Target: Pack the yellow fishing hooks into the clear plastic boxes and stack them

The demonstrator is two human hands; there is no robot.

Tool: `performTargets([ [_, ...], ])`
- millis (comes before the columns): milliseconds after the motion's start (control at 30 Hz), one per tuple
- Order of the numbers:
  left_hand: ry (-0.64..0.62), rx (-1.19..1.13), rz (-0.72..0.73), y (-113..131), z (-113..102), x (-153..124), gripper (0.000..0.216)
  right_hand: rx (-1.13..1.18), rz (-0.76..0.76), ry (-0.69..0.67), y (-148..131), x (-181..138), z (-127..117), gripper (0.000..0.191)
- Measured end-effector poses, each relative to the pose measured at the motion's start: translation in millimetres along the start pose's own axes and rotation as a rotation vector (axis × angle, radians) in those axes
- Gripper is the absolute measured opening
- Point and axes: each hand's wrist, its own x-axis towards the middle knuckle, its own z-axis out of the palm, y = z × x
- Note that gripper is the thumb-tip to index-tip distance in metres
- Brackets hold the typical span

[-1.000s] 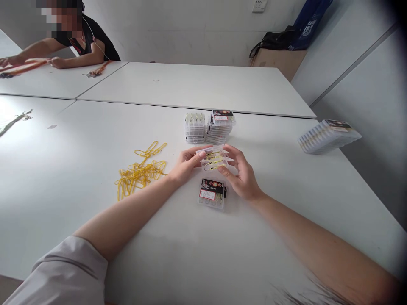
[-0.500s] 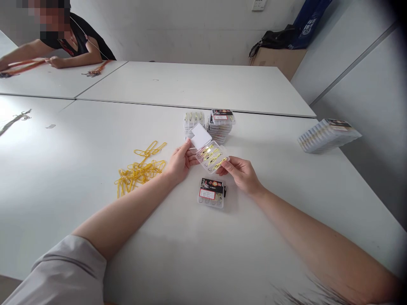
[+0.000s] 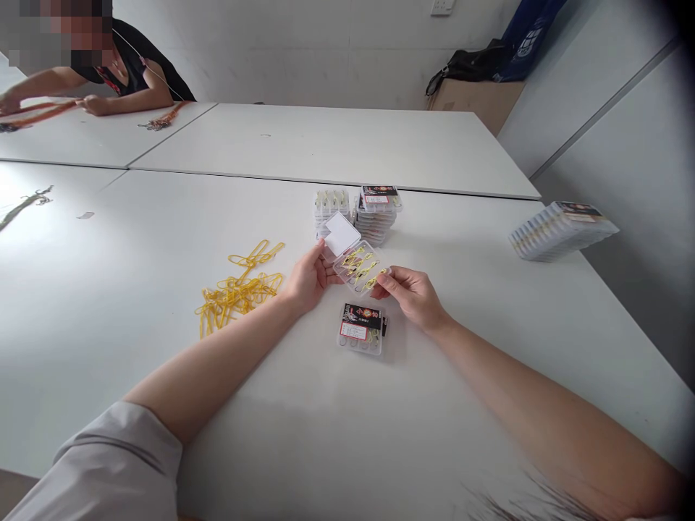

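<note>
Clerk: Moved since a second ago?

Holder: Item 1, box point(image 3: 363, 269) – it was shut then with both my hands cupped over it; now the lid point(image 3: 342, 233) stands open, tilted up and away from me.

Clerk: Location?

Holder: Raised off the table point(image 3: 163, 239), between my hands, just above a second box.

Clerk: Grip?

Holder: Left hand point(image 3: 308, 278) – fingers curled shut on the left end, by the lid. Right hand point(image 3: 415, 297) – thumb and fingertips pinched on the near right corner. Both have hold of it.

Clerk: Contents?

Holder: Yellow clips point(image 3: 355, 259), lying in a row in the tray.

Clerk: Item 2?

Holder: Labelled box point(image 3: 361, 329), shut, flat on the table, close to my right wrist.

Clerk: Other stock?

Holder: Pile point(image 3: 239, 293) of loose yellow clips, left of my left hand. Two stacks point(image 3: 332, 208) of boxes side by side beyond the lid. Third stack point(image 3: 562, 231) well apart, at the right edge.

Clerk: Anyone else?

Holder: Another person's hand point(image 3: 95, 106), on the far left table.
</note>
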Motion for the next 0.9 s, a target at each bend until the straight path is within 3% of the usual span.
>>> performTargets([
  [300,-0.053,0.048,0.111,-11.9,-3.3,2.9,0.048,0.034,0.135,-0.217,-2.4,-3.9,-0.5,0.032],
  [433,-0.15,0.156,0.109,-14.1,-3.8,-2.2,0.054,0.049,0.13,-0.183,-1.3,-3.3,0.3,0.032],
  [567,-0.33,0.273,0.096,-9.1,-2.4,-11.8,0.057,0.055,0.079,-0.106,-1.6,-0.5,0.8,0.03],
  [667,-0.433,0.311,0.11,-5.6,-1.1,-16.0,0.073,0.046,0.078,-0.102,-0.8,0.3,1.1,0.029],
  [900,-0.458,0.274,0.114,-7.2,-1.6,-13.6,0.074,0.06,0.122,-0.183,-2.2,-1.9,1.0,0.029],
])
